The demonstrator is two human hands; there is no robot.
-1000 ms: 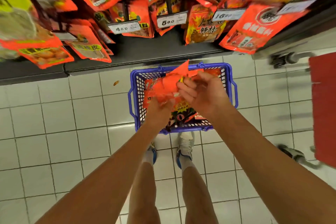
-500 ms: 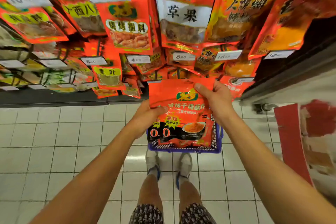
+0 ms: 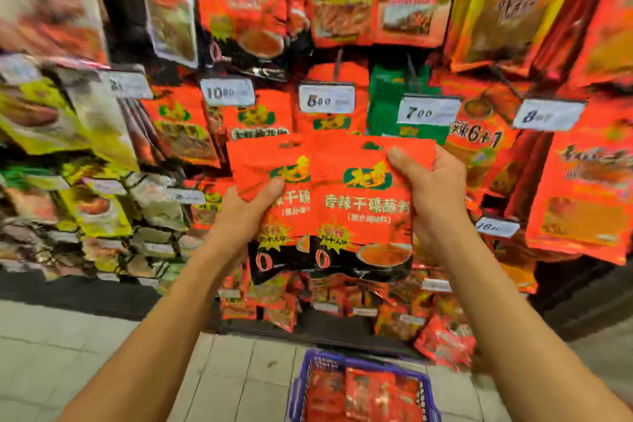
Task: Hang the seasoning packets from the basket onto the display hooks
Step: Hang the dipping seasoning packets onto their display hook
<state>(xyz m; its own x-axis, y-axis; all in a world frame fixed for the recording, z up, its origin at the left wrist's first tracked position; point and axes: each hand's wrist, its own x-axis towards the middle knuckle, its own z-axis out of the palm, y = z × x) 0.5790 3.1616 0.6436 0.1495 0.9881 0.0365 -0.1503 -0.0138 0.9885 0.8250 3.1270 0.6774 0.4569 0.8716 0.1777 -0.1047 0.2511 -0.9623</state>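
Step now: carrying packets up to rack, not yet hung.

Two seasoning packets held up side by side, overlapping, in front of middle of rack. Left hand grips left one, thumb on front. Right hand grips right one, thumb near top corner. Both hands curled tight on packets.

Basket on floor at bottom edge, more red packets inside, too blurry to count.

Next, I think: find matching hook, line up small hole at packet top, slide on. Five price tags in nearest row.

Bright even overhead light, heavy motion blur esp. left edge, wide-angle warp at corners, oversaturated reds
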